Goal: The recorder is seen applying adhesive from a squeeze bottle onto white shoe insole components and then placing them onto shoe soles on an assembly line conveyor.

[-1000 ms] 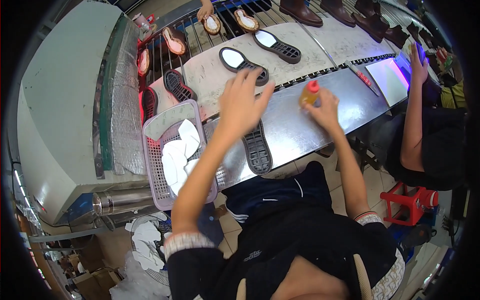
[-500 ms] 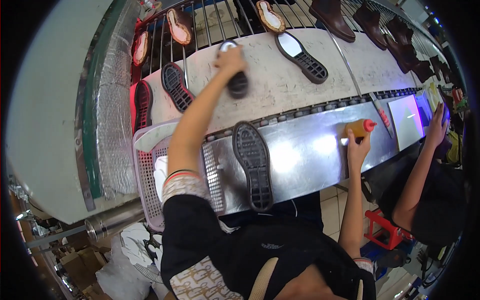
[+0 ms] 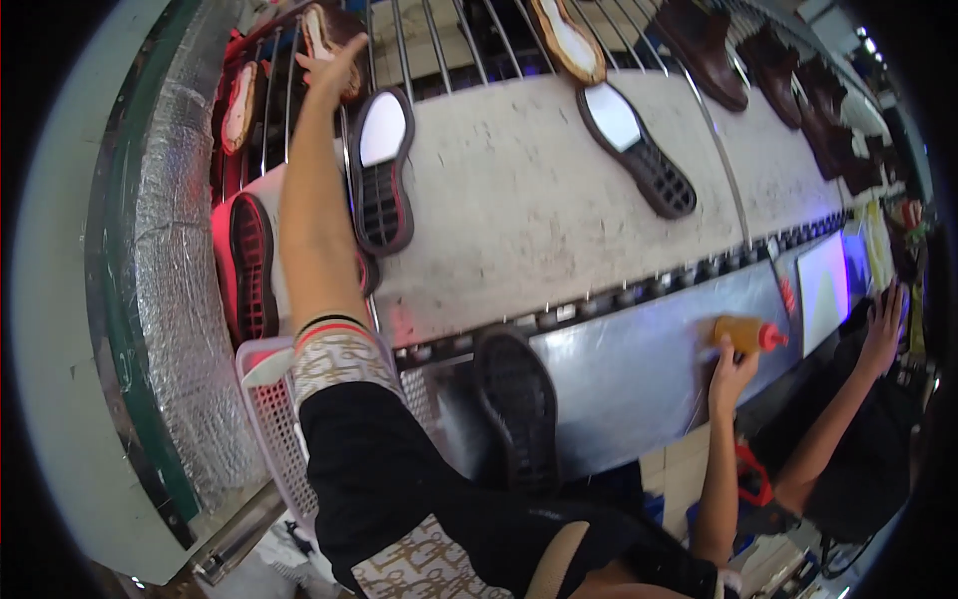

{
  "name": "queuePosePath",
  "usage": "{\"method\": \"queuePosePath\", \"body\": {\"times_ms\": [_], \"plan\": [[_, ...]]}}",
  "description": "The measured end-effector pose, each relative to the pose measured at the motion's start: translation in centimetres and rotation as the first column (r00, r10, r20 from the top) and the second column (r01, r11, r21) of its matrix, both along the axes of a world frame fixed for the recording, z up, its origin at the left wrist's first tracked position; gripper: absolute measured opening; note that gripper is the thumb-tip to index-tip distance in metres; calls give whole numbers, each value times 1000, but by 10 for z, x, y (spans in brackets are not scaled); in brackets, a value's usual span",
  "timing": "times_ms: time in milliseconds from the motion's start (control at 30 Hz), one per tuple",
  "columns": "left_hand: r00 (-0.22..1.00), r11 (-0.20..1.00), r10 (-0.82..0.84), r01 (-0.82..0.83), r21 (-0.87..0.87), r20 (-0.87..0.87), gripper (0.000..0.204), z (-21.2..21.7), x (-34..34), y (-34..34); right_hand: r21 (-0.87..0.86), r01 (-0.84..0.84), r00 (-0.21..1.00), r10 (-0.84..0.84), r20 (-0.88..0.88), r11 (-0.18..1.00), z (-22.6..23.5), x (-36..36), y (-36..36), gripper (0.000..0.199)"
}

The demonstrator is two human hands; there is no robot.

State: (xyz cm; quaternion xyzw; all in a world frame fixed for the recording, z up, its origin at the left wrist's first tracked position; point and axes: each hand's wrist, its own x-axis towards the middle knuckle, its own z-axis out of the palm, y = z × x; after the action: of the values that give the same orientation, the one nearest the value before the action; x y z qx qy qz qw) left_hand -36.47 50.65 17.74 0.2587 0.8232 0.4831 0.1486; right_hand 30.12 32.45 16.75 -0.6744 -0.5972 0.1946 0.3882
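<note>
My left hand (image 3: pixel 331 75) reaches to the far left with fingers spread, at an upturned brown boot (image 3: pixel 319 35) on the bar rack; whether it touches the boot is unclear. Just below lies a black sole (image 3: pixel 382 195) with a white heel pad, and my forearm partly covers another sole (image 3: pixel 370 270). In my right hand (image 3: pixel 731 377), above the metal table, is an amber squeeze bottle (image 3: pixel 738 333) with a red cap, held sideways. A dark sole (image 3: pixel 517 404) lies on the table near my body.
More soles lie on the pale belt, one at left (image 3: pixel 254 270) and one with a white pad (image 3: pixel 639 150). Upturned boots (image 3: pixel 569 40) and upright brown boots (image 3: pixel 704 50) stand on the rack. A pink basket (image 3: pixel 284 429) is at left. A co-worker's hand (image 3: pixel 883 329) is at right.
My left hand has let go of the sole with the white pad, now lying on the belt, and moved farther left to the upturned boot. The bottle stays in my right hand.
</note>
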Motion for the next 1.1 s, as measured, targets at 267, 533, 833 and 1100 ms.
{"method": "queuePosePath", "body": {"times_ms": [267, 533, 833, 1100], "plan": [[955, 939, 10, -112, -326, -297, 120, 16, 12, 13, -36, -1, 1000, 0, -9, 999, -3, -1, 1, 29], [920, 867, -132, -74, -493, -369, 120, 27, 93, -45, 82, -77, 994, 83, -73, 994, 1, -9, 14, 31], [777, 810, -529, 341, -478, -342, 53, 20, 37, -141, 152, -86, 988, 104, -116, 985, 4, -7, 11, 38], [887, 409, -459, 161, -898, -51, 95, 5, -5, -258, 159, -55, 998, 59, -24, 986, -6, -5, 14, 38]]}}
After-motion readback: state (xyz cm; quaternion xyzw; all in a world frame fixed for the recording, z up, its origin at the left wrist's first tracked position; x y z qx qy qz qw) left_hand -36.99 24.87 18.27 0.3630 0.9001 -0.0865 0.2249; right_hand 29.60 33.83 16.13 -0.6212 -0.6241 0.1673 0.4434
